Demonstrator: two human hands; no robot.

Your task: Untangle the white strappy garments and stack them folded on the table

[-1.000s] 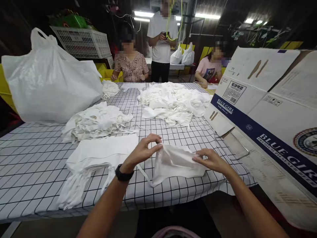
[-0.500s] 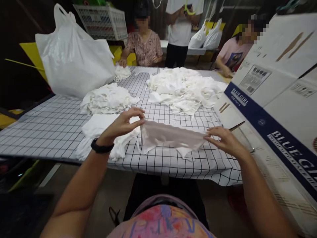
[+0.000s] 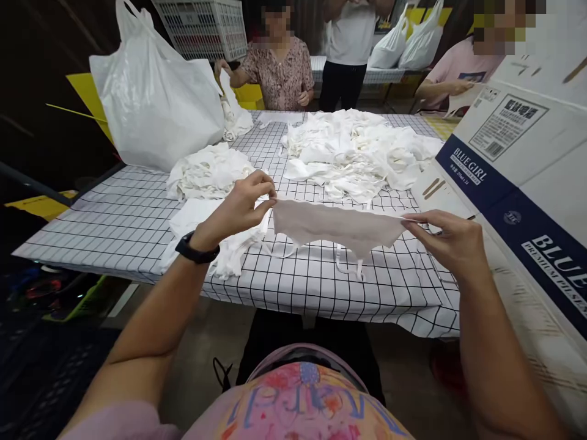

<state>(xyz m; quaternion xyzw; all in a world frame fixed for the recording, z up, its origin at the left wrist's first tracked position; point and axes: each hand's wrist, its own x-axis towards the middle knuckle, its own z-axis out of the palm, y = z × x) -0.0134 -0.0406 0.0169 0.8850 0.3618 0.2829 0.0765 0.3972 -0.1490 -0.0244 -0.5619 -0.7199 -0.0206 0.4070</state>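
Note:
A thin white fabric piece with narrow straps (image 3: 337, 226) is stretched between my two hands above the table, looking greyish in shade. My left hand (image 3: 250, 205), with a black band on the wrist, pinches its left upper corner. At the right upper corner my right hand (image 3: 447, 235) grips it between thumb and fingers. The straps dangle below its lower edge. A stack of white fabric pieces (image 3: 195, 220) lies just left of my left hand. Behind that stack rises a crumpled white pile (image 3: 206, 171), and a larger white pile (image 3: 353, 153) spreads beyond the held piece.
The table has a white checked cloth (image 3: 114, 208). A full white plastic bag (image 3: 156, 104) stands at its left, a large carton (image 3: 513, 159) at its right. Across the table a person (image 3: 282, 73) lifts white fabric; another person (image 3: 463, 79) handles fabric at right. Someone stands behind.
The fabric piece is raised slightly and pulled straighter, its straps now hanging. The person across has lifted a white piece from the small pile. My view has shifted.

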